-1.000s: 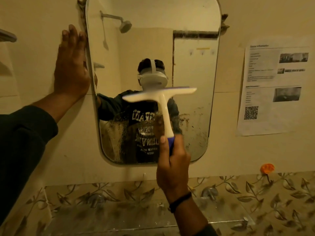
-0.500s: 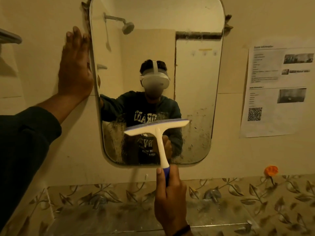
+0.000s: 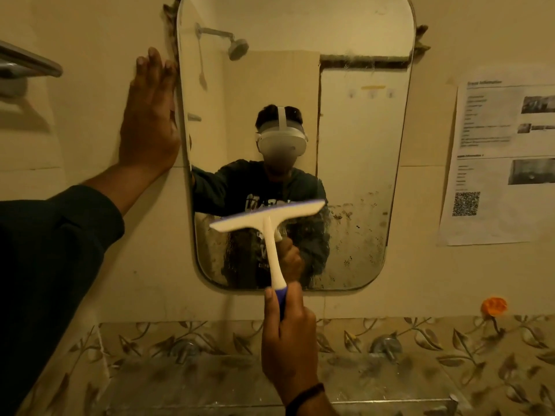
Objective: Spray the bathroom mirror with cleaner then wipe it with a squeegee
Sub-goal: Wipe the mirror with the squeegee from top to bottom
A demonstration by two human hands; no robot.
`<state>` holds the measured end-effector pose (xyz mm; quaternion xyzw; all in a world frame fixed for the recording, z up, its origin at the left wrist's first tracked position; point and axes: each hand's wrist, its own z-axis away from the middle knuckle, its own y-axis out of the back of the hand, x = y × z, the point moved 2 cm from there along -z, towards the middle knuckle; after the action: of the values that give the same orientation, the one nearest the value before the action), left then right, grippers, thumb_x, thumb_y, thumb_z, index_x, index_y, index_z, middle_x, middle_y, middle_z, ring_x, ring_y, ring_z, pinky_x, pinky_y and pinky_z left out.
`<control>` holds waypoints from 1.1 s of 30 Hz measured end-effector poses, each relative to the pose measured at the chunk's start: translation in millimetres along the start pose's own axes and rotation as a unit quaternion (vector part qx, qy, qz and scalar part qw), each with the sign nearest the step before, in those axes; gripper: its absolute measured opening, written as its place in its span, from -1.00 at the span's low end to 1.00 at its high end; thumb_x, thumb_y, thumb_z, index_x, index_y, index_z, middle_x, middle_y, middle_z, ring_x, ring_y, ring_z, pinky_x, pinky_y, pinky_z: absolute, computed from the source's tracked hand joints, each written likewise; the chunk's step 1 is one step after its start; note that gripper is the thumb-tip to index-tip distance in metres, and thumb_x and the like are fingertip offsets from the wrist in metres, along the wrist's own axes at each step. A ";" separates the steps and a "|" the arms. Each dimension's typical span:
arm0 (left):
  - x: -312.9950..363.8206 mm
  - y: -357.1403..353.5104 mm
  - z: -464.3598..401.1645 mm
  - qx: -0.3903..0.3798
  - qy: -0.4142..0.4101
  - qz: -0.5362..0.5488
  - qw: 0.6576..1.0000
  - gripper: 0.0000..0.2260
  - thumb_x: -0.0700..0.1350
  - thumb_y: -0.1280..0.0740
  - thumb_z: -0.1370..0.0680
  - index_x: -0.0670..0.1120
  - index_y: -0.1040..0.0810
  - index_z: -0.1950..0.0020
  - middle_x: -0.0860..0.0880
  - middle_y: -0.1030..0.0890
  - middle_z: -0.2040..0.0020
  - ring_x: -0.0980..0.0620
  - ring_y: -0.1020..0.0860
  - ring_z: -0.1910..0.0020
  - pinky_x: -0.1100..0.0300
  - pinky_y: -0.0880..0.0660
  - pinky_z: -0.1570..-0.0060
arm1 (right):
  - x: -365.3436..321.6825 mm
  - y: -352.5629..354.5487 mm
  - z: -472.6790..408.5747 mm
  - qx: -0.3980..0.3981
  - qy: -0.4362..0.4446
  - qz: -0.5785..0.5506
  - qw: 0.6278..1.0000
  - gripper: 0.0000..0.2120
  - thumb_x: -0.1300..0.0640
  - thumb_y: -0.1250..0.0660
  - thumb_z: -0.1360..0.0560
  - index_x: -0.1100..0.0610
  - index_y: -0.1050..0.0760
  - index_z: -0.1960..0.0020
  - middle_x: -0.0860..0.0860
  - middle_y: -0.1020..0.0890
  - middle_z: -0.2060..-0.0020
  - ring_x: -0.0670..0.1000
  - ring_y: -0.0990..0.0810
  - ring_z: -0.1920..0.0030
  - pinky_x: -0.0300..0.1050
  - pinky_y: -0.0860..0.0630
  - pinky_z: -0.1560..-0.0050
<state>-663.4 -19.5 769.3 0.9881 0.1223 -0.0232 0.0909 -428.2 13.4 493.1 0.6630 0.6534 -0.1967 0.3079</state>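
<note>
Left hand (image 3: 149, 121) flat, fingers together, pressed to wall beside mirror (image 3: 360, 145). Right hand (image 3: 288, 340) fisted round squeegee (image 3: 270, 223) handle, blade tilted across lower glass.

Materials & finish, as we see them:
Mirror (image 3: 360, 145): glossy glass, lower part spotted/streaked. Squeegee (image 3: 270, 217): smooth matt cream plastic w/ blue grip. Shelf (image 3: 210, 382): clear glass, smeared. Notice (image 3: 504, 163): matt paper. Rail (image 3: 27, 61): shiny metal.
</note>
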 end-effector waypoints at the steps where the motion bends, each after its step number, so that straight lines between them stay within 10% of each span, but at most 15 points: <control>1: 0.4 0.2 0.2 -0.001 -0.001 0.000 1.000 -0.50 -0.27 0.02 -0.68 -0.10 -0.01 -0.63 -0.18 0.00 -0.64 -0.19 0.06 -0.62 0.02 0.10 -0.60 | 6.6 -0.6 10.0 -0.002 -0.009 0.013 1.000 -0.70 -0.34 -0.01 -0.54 -0.13 -0.29 0.08 0.01 -0.49 0.41 0.01 -0.46 0.46 0.13 -0.49 0.47; 15: -0.5 0.2 -0.1 -0.004 0.005 0.002 1.000 -0.49 -0.28 0.04 -0.67 -0.09 0.00 -0.63 -0.18 0.01 -0.64 -0.19 0.06 -0.62 0.03 0.12 -0.60 | -43.1 -2.1 -49.2 -0.007 0.061 -0.019 0.998 -0.82 -0.18 -0.10 -0.59 -0.09 -0.30 0.05 -0.05 -0.51 0.35 -0.02 -0.50 0.45 -0.11 -0.52 0.51; 24: 3.2 2.5 1.4 0.002 0.006 0.005 1.000 -0.49 -0.29 0.03 -0.66 -0.12 -0.02 -0.63 -0.18 0.00 -0.64 -0.18 0.06 -0.62 0.07 0.15 -0.58 | 20.3 7.9 38.1 -0.057 -0.008 0.067 0.996 -0.60 -0.47 0.11 -0.46 -0.20 -0.25 0.05 -0.04 -0.51 0.38 -0.04 -0.54 0.37 -0.25 -0.51 0.43; 33: 1.9 1.1 2.6 0.007 -0.003 -0.015 1.000 -0.52 -0.24 0.05 -0.69 -0.12 0.00 -0.63 -0.20 -0.01 -0.63 -0.20 0.04 -0.62 0.00 0.10 -0.61 | -48.0 -11.4 -27.8 -0.032 0.076 0.022 0.996 -0.73 -0.27 -0.02 -0.58 -0.08 -0.28 0.05 -0.07 -0.48 0.36 -0.03 -0.47 0.46 -0.08 -0.50 0.51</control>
<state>-661.3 -20.5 766.8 0.9867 0.1364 -0.0280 0.0835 -446.6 -4.4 543.6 0.6800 0.6662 -0.1178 0.2826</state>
